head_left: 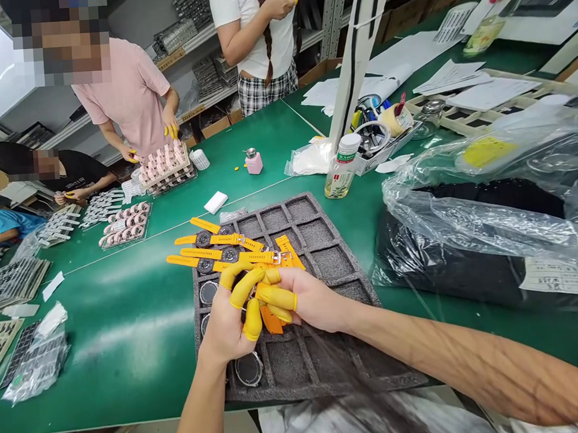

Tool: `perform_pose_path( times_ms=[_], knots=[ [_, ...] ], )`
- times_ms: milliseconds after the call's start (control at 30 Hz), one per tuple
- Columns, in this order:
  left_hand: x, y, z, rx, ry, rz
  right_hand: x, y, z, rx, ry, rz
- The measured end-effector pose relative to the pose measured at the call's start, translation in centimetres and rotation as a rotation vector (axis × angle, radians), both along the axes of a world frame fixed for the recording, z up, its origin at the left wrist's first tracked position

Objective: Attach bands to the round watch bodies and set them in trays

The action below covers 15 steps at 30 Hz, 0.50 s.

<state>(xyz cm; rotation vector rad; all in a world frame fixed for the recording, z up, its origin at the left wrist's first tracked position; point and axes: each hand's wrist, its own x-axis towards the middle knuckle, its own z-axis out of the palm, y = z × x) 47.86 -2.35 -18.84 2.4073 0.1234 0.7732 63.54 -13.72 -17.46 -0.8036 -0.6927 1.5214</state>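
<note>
My left hand (233,308) and my right hand (298,294) meet over the foam tray, both with yellow finger cots on. Their fingertips are pinched together around an orange watch strap (272,321), whose lower end sticks out below. Fingers hide most of what they grip, so I cannot tell whether a watch case is attached. Just beyond, several watches with orange straps (230,254) lie across the left side of the dark grey foam tray (365,290). Another orange strap piece (290,250) shows behind my right fingers. A round watch case (249,369) sits in a near-left compartment.
On the right lies a black bundle in clear plastic (467,245). Past the tray stand a bottle of yellowish liquid (341,171), a pink dispenser (253,162) and a white post (357,55). Co-workers handle trays of pink watches (166,168) across the green table (130,344).
</note>
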Motion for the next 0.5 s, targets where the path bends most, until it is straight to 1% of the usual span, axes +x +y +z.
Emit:
perform_pose_path(
  times_ms=[100, 267, 333, 400, 500],
  knots=[
    [-0.1, 0.0, 0.1, 0.026, 0.028, 0.017, 0.0, 0.0, -0.1, 0.000, -0.025, -0.015],
    [-0.1, 0.0, 1.3, 0.097, 0.028, -0.033, -0.1, 0.0, -0.2, -0.009, -0.105, -0.036],
    [-0.1, 0.0, 1.4, 0.103, 0.031, -0.035, -0.1, 0.0, -0.2, -0.003, -0.095, -0.049],
    [0.0, 0.0, 1.4, 0.069, 0.028, -0.042, -0.1, -0.1, -0.2, 0.005, -0.046, -0.027],
    [0.1, -0.1, 1.2, -0.031, 0.003, -0.065, -0.1, -0.1, -0.1, 0.004, 0.019, 0.023]
  ],
)
